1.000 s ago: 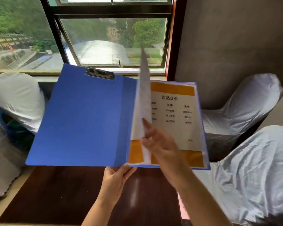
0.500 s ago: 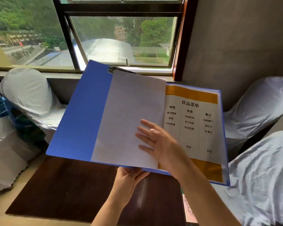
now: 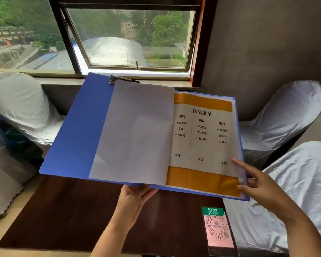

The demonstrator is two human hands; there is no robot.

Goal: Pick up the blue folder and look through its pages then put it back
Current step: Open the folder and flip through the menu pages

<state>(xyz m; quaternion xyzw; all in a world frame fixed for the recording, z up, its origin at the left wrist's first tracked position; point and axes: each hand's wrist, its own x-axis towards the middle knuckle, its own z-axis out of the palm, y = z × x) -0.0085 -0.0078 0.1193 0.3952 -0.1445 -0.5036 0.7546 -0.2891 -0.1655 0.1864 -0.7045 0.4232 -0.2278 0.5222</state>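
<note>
The blue folder (image 3: 76, 132) lies open in the air above a dark wooden table (image 3: 67, 216). A blank white page (image 3: 133, 134) rests flat on its left half, under a metal clip (image 3: 119, 80). The right half shows an orange and white drinks menu page (image 3: 200, 138). My left hand (image 3: 133, 199) grips the folder's bottom edge near the spine from below. My right hand (image 3: 258, 182) is at the lower right corner of the menu page, fingers apart, fingertips touching the page edges.
A pink QR-code card in a stand (image 3: 218, 230) sits on the table's right side. Chairs in white covers stand at the left (image 3: 20, 104) and right (image 3: 289, 115), with another at near right (image 3: 295, 182). A window (image 3: 130, 38) is straight ahead.
The white page has swung from upright to lying flat on the left half. My right hand let it go and moved right to the menu page's lower right corner.
</note>
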